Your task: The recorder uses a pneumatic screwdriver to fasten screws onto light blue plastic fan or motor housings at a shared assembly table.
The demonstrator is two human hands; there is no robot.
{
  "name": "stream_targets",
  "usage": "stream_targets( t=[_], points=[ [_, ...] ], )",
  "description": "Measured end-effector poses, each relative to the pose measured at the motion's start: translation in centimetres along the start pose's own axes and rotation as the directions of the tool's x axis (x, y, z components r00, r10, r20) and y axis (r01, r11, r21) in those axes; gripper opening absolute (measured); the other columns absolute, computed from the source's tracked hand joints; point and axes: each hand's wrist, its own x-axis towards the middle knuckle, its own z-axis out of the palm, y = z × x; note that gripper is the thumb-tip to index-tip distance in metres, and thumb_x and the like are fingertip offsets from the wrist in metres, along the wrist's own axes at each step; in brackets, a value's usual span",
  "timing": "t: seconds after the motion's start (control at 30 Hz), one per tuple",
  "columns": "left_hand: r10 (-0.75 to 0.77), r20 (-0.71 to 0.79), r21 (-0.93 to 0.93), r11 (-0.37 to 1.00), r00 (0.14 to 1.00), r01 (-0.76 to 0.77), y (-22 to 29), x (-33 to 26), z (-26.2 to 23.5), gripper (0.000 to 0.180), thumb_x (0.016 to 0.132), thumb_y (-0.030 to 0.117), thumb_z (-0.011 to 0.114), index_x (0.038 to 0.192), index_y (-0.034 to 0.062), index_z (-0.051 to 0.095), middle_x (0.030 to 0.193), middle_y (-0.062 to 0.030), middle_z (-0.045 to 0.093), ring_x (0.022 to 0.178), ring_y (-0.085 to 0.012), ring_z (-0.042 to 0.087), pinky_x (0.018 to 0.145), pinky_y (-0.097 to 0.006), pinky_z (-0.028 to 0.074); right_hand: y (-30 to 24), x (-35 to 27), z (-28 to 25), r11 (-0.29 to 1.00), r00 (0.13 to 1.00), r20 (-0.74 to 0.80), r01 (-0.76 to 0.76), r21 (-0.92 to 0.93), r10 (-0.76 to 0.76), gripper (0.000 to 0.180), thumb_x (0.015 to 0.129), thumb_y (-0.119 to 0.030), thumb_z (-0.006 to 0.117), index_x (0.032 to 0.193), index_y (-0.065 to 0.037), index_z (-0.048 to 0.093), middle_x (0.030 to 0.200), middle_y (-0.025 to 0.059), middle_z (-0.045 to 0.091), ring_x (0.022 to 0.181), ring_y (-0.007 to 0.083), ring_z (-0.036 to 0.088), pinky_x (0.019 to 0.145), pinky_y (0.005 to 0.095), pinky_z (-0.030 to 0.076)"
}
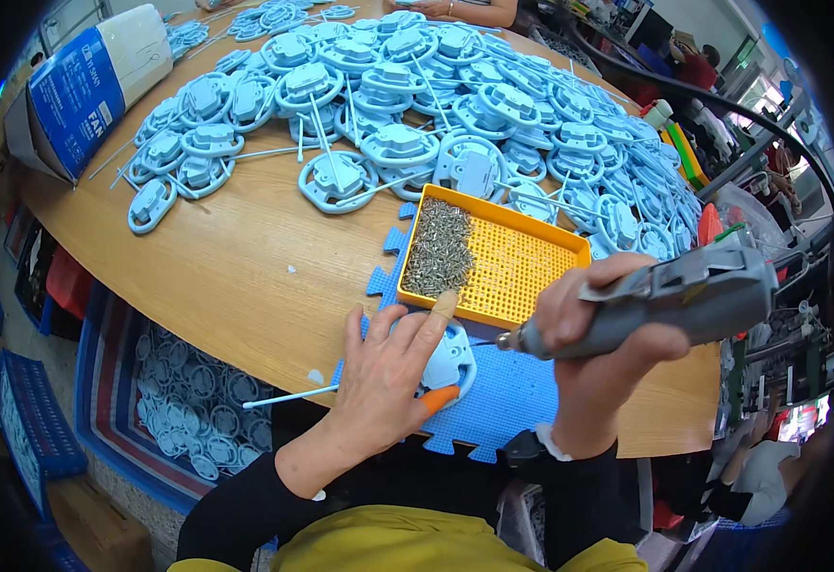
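Observation:
My left hand (388,367) holds down a light blue plastic part (451,360) on the blue foam mat (512,391). Its thumb wears an orange cover and presses on the part; its index finger, tipped with a tan cover, reaches to the yellow tray's near wall. A thin rod sticks out to the left from under this hand. My right hand (598,334) is wrapped round a grey cordless screwdriver (684,296), its bit pointing left, close to the part. Just beyond, the yellow tray (531,224) has small metal screws (439,248) heaped in its left end.
A large pile of light blue ring-shaped parts (402,143) with rods covers the far table (255,248). At far left lies a blue-and-white carton (83,95). Below the table's left edge, a striped bag (112,400) holds more parts. Another person's arm (479,11) shows across the table.

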Motion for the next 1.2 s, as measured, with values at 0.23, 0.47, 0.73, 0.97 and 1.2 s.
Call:
stream_targets(
  t=[0.23,0.47,0.73,0.97,1.2],
  points=[
    [-0.021,0.036,0.007,1.000,0.999,0.021,0.0,-0.1,0.0,0.097,0.068,0.032,0.080,0.145,0.0046,0.029,0.114,-0.0113,0.051,0.113,-0.0320,0.044,0.099,-0.058,0.026,1.8,-1.4,0.1,0.975,0.979,0.090,-0.193,0.108,0.184,0.076,0.067,-0.064,0.075,0.100,0.002,0.053,0.067,0.0059,0.057,0.061,0.0144,0.057,0.051,0.0239,0.043],
    [-0.042,0.070,0.004,0.999,0.997,0.042,-0.1,-0.1,-0.1,0.095,0.071,0.035,0.078,0.146,0.0060,0.028,0.115,-0.0114,0.050,0.113,-0.0325,0.044,0.100,-0.059,0.024,2.0,-1.5,0.7,0.972,0.967,0.122,-0.231,0.047,0.224,0.074,0.067,-0.062,0.076,0.097,0.002,0.054,0.068,0.0068,0.058,0.060,0.0132,0.056,0.050,0.0236,0.043],
    [0.016,-0.005,-0.033,0.999,1.000,-0.016,0.0,0.2,-0.9,0.069,0.073,0.035,0.076,0.131,0.0114,0.049,0.115,-0.0089,0.052,0.117,-0.0331,0.043,0.100,-0.061,0.023,0.7,-0.8,1.3,0.999,0.999,0.005,-0.042,0.000,0.042,0.077,0.073,-0.081,0.044,0.094,-0.006,0.047,0.055,-0.0001,0.045,0.043,0.0112,0.043,0.039,0.0248,0.035],
    [0.126,-0.112,-0.147,0.979,0.986,-0.142,0.1,0.3,-0.9,0.023,0.071,0.020,0.077,0.092,0.0152,0.069,0.100,-0.0018,0.059,0.112,-0.0302,0.049,0.099,-0.059,0.025,-0.2,-1.1,0.7,0.956,0.995,0.090,0.021,0.294,-0.049,0.084,0.070,-0.079,0.045,0.097,0.000,0.044,0.056,0.0047,0.049,0.043,0.0165,0.047,0.040,0.0272,0.040],
    [0.140,-0.127,-0.272,0.947,0.982,-0.170,0.4,-0.9,-1.3,0.019,0.072,0.014,0.076,0.090,0.0165,0.070,0.098,-0.0008,0.060,0.112,-0.0292,0.050,0.100,-0.057,0.025,-2.0,-1.4,0.8,0.927,0.992,0.083,0.057,0.371,-0.094,0.067,0.080,-0.071,0.049,0.093,-0.006,0.046,0.056,0.0005,0.048,0.041,0.0084,0.044,0.037,0.0207,0.034]
  ],
)
